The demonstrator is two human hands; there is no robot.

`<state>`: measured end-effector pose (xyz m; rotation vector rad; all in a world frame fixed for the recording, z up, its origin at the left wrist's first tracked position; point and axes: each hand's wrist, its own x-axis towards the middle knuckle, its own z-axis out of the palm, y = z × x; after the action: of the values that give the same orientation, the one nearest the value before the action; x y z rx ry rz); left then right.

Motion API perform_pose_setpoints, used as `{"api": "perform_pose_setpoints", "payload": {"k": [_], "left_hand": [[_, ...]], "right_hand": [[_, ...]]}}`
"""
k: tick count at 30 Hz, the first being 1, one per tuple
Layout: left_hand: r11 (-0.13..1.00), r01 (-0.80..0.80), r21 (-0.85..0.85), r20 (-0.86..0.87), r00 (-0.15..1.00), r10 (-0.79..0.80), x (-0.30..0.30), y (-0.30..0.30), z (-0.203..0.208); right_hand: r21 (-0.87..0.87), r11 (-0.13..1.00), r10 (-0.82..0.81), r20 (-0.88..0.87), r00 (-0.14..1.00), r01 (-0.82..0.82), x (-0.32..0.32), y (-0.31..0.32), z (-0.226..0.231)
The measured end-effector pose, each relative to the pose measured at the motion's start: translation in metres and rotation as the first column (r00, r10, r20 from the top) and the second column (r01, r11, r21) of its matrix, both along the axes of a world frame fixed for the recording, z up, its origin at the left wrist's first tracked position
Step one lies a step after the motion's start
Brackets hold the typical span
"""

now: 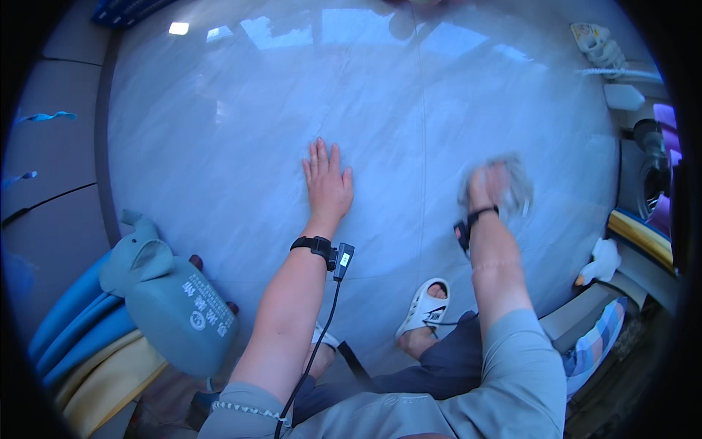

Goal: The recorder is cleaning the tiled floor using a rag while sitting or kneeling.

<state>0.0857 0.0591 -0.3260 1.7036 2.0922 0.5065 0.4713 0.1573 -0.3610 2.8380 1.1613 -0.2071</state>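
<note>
My left hand (327, 181) lies flat on the shiny grey tiled floor (380, 102), palm down, fingers stretched out and nothing in them. To the right, my right hand (491, 184) is on a crumpled grey cloth (519, 186) against the floor. Motion smears both this hand and the cloth, and the fingers cannot be made out singly. A dark strap with a small device circles each wrist, and a black cable runs down along my left forearm.
On the left stand a grey-green elephant-shaped seat (179, 307) and blue and yellow curved pieces (80, 322). A white slipper (425, 311) is on my foot below. Along the right edge lie a white plush toy (601, 262), a checked cushion (596, 340) and a white shoe (599, 47).
</note>
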Motion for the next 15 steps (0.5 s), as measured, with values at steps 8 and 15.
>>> {"api": "perform_pose_setpoints", "payload": {"k": [8, 15], "left_hand": [[0.967, -0.242, 0.08, 0.295, 0.932, 0.209, -0.015, -0.095, 0.034], [0.599, -0.799, -0.057, 0.532, 0.483, 0.695, -0.072, -0.16, -0.003]], "right_hand": [[0.16, 0.243, 0.961, -0.174, 0.215, -0.957, -0.332, -0.017, 0.029], [0.578, 0.028, 0.856, -0.435, -0.279, -0.815, -0.392, -0.183, 0.033]]}}
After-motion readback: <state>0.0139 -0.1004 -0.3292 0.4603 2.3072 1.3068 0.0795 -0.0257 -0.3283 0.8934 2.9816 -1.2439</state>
